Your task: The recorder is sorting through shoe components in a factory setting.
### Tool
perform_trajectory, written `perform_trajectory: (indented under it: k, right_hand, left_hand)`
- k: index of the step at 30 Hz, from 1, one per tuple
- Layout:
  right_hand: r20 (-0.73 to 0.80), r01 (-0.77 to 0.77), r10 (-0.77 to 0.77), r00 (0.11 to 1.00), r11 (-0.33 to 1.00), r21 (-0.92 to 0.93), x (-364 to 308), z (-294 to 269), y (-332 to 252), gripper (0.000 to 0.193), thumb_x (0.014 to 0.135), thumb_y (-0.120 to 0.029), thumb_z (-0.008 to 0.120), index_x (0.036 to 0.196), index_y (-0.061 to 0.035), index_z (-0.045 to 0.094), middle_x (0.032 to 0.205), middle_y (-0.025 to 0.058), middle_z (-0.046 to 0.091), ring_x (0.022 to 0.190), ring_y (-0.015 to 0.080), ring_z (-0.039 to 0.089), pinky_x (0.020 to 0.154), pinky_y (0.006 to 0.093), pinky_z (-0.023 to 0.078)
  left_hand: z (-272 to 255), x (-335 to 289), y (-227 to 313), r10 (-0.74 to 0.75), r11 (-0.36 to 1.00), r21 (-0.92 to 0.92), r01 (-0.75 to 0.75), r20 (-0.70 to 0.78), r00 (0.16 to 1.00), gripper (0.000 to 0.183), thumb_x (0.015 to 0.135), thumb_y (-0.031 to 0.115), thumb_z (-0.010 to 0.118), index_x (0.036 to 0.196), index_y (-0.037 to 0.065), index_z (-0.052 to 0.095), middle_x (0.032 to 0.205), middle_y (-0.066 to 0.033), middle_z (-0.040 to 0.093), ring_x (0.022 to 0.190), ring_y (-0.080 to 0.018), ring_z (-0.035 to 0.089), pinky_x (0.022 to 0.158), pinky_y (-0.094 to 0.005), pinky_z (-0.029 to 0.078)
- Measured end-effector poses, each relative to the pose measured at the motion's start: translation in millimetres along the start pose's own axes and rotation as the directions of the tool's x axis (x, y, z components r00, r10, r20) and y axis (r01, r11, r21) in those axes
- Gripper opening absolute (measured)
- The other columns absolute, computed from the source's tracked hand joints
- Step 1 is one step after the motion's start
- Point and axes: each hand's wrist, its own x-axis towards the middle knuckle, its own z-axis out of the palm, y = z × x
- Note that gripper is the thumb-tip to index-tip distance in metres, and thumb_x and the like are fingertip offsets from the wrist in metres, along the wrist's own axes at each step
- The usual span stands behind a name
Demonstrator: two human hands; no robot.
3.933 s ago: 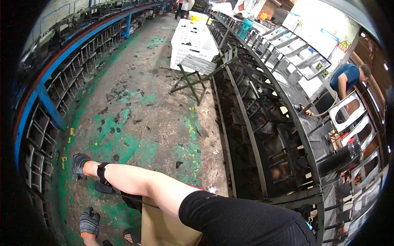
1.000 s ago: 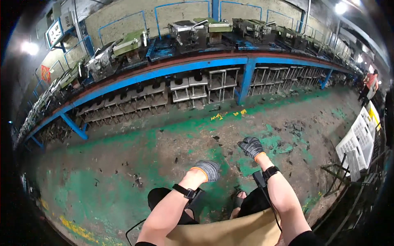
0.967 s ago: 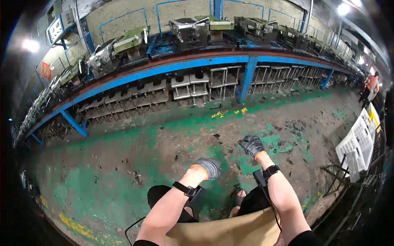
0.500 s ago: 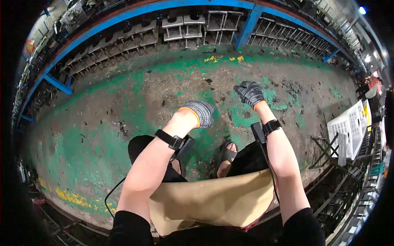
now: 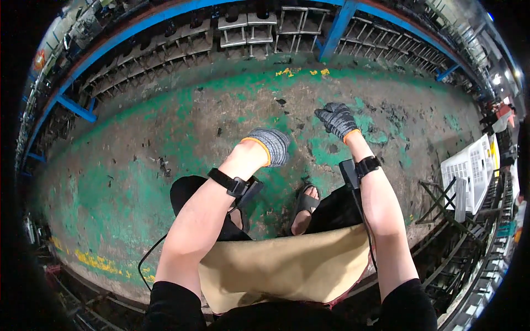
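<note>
My left hand (image 5: 270,147), in a grey knitted glove with an orange cuff, is held over the floor in front of me. Its wrist is bent and the back of the hand hides the fingers. Farther out and to the right, my right hand (image 5: 337,119) wears a matching glove. Its fingers are curled into a fist, and nothing shows sticking out of it. Both hands are apart from each other. Black straps with small dark devices sit on my left wrist (image 5: 227,182) and right wrist (image 5: 367,166). A tan apron (image 5: 281,267) covers my lap.
Worn green-painted floor (image 5: 132,182) spreads around my sandalled feet (image 5: 305,207). Ahead stands a blue-framed bench (image 5: 334,33) with metal stands (image 5: 247,30) beneath. On the right are a white plastic crate (image 5: 468,171) and a dark metal frame (image 5: 441,201). More racks line the right edge.
My hands keep nearly the same pose, the left rising very slightly. The view has shifted a little, showing more of my sandals.
</note>
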Motion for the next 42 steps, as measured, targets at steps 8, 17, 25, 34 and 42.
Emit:
perform_trajectory:
  k: [8, 17, 25, 34, 42]
  right_hand:
    - [0.122, -0.158, 0.135, 0.983, 0.966, 0.203, -12.3, -9.0, -28.4, 0.044, 0.081, -0.039, 0.071, 0.094, 0.0035, 0.070, 0.077, 0.0201, 0.069, 0.061, 0.0283, 0.066, 0.065, 0.0369, 0.051]
    - [0.014, -0.009, 0.007, 1.000, 0.992, 0.123, -0.8, 1.7, 4.9, 0.047, 0.081, -0.039, 0.071, 0.101, 0.0026, 0.070, 0.082, 0.0200, 0.069, 0.055, 0.0232, 0.064, 0.064, 0.0351, 0.052]
    - [0.033, 0.213, -0.213, 0.977, 0.977, -0.010, -1.4, -3.9, 14.3, 0.042, 0.082, -0.039, 0.069, 0.099, -0.0007, 0.070, 0.086, 0.0198, 0.068, 0.062, 0.0254, 0.065, 0.065, 0.0368, 0.053]
    - [0.017, 0.052, -0.050, 0.999, 0.982, -0.179, -4.8, -3.8, -12.0, 0.049, 0.082, -0.051, 0.058, 0.094, -0.0057, 0.071, 0.097, 0.0234, 0.066, 0.097, 0.0400, 0.061, 0.086, 0.0487, 0.048]
    - [0.011, 0.079, -0.079, 0.997, 0.959, -0.271, -12.0, -12.8, -29.2, 0.045, 0.083, -0.047, 0.058, 0.096, -0.0064, 0.071, 0.100, 0.0221, 0.067, 0.098, 0.0390, 0.062, 0.087, 0.0481, 0.049]
  left_hand:
    - [7.0, 1.3, -5.5, -0.012, 1.000, 0.004, 0.012, -0.001, 1.000, 0.044, 0.086, 0.028, 0.055, 0.120, 0.002, 0.062, 0.122, -0.0214, 0.062, 0.114, -0.0354, 0.060, 0.099, -0.0422, 0.047]
    - [-4.7, -6.2, 4.8, 0.014, 0.998, -0.053, -0.016, -0.033, 0.999, 0.042, 0.086, 0.029, 0.055, 0.117, 0.003, 0.064, 0.120, -0.0204, 0.063, 0.111, -0.0355, 0.061, 0.097, -0.0426, 0.048]
    - [12.4, 4.5, 0.2, 0.053, 0.993, -0.089, -0.077, -0.244, 0.968, 0.033, 0.083, 0.015, 0.054, 0.108, 0.000, 0.067, 0.112, -0.0217, 0.066, 0.103, -0.0370, 0.065, 0.087, -0.0435, 0.052]
    - [-8.9, -11.2, 6.0, 0.039, 0.999, -0.011, -0.041, -0.105, 0.994, 0.049, 0.088, 0.036, 0.056, 0.126, 0.006, 0.059, 0.125, -0.0207, 0.060, 0.115, -0.0361, 0.058, 0.100, -0.0425, 0.046]
    - [-1.2, -8.2, 4.0, 0.063, 0.998, -0.010, -0.066, -0.168, 0.984, 0.047, 0.087, 0.034, 0.058, 0.123, 0.003, 0.060, 0.124, -0.0220, 0.060, 0.115, -0.0370, 0.058, 0.099, -0.0431, 0.046]
